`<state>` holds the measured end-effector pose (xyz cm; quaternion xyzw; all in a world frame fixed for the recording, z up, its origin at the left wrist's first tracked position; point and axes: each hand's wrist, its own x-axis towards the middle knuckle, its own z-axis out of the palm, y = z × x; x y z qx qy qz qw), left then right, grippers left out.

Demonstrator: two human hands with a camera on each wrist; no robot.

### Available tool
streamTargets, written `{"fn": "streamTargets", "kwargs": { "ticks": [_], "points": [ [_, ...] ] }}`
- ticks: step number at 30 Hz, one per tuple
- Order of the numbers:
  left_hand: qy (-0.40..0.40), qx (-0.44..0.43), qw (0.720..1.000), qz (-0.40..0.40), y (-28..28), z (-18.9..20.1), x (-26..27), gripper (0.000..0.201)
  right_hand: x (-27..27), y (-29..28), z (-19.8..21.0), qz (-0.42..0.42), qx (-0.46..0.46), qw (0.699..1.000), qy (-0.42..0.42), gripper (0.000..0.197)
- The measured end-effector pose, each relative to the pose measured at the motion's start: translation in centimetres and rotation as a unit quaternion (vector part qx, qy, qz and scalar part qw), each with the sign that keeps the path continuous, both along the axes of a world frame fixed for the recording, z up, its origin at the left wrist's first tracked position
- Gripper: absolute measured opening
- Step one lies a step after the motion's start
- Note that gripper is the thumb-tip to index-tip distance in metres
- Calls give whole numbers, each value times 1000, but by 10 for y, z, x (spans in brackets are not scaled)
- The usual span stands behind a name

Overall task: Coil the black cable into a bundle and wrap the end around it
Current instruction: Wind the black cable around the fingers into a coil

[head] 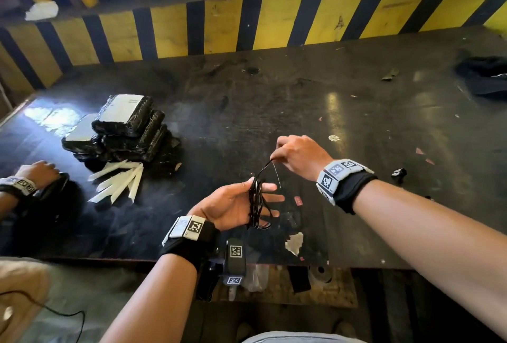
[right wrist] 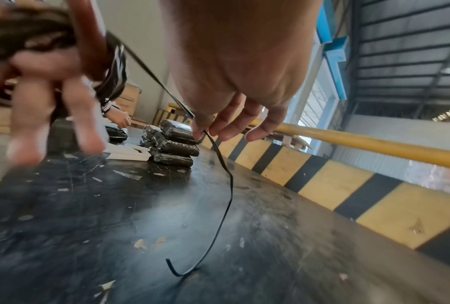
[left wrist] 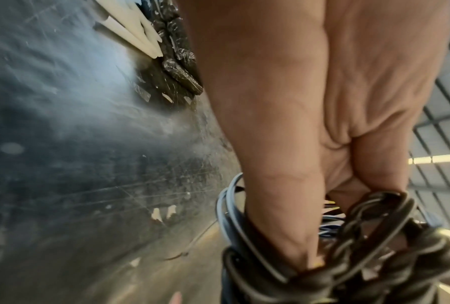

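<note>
The black cable [head: 256,202] is wound in several loops round the spread fingers of my left hand [head: 263,197], and the thumb lies against the coil. In the left wrist view the coil [left wrist: 361,236] wraps the tips of my left hand [left wrist: 296,144]. A taut strand runs up from the coil to my right hand [head: 274,159], which pinches it between thumb and fingertips, up and to the right of the coil. In the right wrist view my right hand [right wrist: 204,131] pinches the cable [right wrist: 226,205]. The short free end hangs down and touches the table.
Both hands hover over a scuffed black table [head: 301,95] near its front edge. A stack of black wrapped packs [head: 123,128] and white strips [head: 118,180] lie to the left, beside another person's hand [head: 35,175]. A yellow-and-black striped barrier [head: 247,24] bounds the far side.
</note>
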<state>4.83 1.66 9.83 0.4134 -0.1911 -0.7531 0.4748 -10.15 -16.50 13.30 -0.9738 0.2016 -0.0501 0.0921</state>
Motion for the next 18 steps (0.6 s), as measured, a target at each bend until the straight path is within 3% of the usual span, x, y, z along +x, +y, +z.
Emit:
{"fn": "streamTargets", "kwargs": {
  "ticks": [5,11,18],
  "points": [
    [20,-64,998,-9,-4,22,5,49,-5,10,-30,-30,128,987,-94,17],
    [27,-153,987,29,-18,51,4,49,-14,47,-73,-40,260,960,-93,22],
    [-19,-90,988,128,-40,32,20,48,-13,85,-70,-25,276,960,44,32]
  ]
}}
